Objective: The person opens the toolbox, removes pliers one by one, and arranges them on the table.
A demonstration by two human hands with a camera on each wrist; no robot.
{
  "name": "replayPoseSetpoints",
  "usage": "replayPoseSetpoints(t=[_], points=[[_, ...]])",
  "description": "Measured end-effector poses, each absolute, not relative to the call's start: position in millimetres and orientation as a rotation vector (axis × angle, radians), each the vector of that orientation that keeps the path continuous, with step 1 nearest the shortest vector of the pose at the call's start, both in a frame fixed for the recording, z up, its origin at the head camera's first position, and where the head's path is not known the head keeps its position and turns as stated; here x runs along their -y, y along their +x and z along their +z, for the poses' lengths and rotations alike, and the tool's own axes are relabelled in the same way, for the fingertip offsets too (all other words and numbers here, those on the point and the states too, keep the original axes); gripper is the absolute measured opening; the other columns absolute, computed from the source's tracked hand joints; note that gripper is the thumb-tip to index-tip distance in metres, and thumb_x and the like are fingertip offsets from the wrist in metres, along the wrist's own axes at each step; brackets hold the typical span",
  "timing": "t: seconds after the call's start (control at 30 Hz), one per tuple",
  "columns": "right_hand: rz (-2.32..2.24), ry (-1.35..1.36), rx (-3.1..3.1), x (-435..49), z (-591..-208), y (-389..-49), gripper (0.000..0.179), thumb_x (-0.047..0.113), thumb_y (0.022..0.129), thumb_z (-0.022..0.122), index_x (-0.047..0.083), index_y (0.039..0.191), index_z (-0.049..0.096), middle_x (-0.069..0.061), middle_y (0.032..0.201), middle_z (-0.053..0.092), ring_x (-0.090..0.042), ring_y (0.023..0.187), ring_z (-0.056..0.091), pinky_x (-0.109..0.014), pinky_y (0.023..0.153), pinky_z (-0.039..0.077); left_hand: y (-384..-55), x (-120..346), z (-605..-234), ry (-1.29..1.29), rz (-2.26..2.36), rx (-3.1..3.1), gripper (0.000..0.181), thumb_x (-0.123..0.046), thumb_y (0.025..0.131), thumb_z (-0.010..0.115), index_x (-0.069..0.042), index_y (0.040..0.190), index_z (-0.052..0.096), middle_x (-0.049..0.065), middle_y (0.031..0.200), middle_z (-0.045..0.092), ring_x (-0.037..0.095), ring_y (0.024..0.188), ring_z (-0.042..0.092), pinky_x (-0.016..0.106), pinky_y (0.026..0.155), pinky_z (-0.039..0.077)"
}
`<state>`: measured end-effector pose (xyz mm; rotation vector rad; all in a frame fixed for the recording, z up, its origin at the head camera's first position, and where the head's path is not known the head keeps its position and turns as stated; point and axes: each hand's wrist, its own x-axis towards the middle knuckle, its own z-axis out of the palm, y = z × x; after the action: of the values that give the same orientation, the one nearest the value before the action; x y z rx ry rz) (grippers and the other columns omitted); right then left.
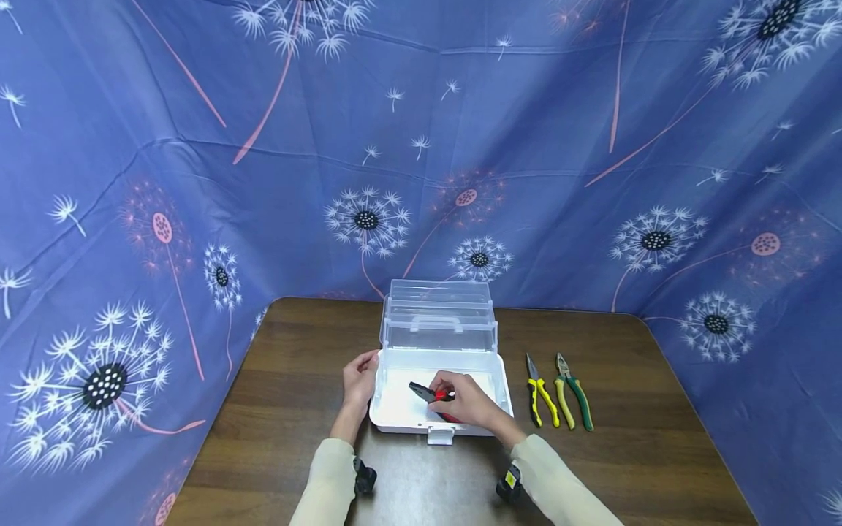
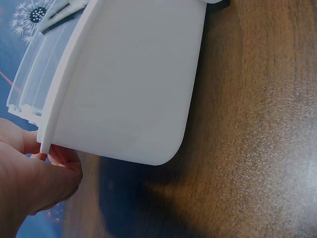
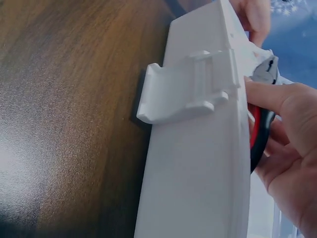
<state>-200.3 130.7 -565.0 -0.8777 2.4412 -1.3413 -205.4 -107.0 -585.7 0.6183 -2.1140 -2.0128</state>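
A white plastic box [image 1: 403, 416] with its clear lid [image 1: 439, 310] raised stands on the brown table. My right hand [image 1: 462, 398] grips pliers [image 1: 421, 392] with a dark head and red-and-black handles, over the box's interior. In the right wrist view the pliers' head [image 3: 266, 70] points up past the thumb, and part of the handles drops behind the front wall. At the box's left rear corner my left hand [image 1: 359, 380] pinches the rim, thumb and fingers on either side of it in the left wrist view. A white latch [image 3: 183, 89] hangs down at the front.
To the right of the box lie long-nose pliers [image 1: 541, 394] with yellow-and-black handles. Beside them are pliers [image 1: 574, 394] with green-and-yellow handles. A blue cloth [image 1: 421, 146] with dandelion prints hangs behind and around the wooden table [image 1: 263, 438].
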Motion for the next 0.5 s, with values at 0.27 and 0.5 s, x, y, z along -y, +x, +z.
replayPoseSetpoints(t=[0.27,0.5], points=[[-1.569,-0.742,-2.502,-141,-557,-199,0.023,0.002,0.083,0.084,0.003,0.100,0.069,-0.008,0.092,0.072,-0.025,0.088,0.069,-0.044,0.088,0.057,-206,107,-585,0.620,-2.011,2.110,0.025,-0.006,0.104,0.057,0.008,0.121,0.070,0.015,0.102,0.069,0.012,0.087,0.056,0.017,0.071,0.045],[-1.622,-0.558,-2.511,-150,-542,-199,0.023,0.004,0.084,0.085,0.006,0.099,0.068,-0.006,0.094,0.073,-0.021,0.091,0.069,-0.032,0.087,0.056,-207,107,-587,0.614,-2.002,2.115,0.026,-0.007,0.104,0.057,0.008,0.121,0.070,0.017,0.105,0.069,0.014,0.089,0.057,0.018,0.072,0.046]])
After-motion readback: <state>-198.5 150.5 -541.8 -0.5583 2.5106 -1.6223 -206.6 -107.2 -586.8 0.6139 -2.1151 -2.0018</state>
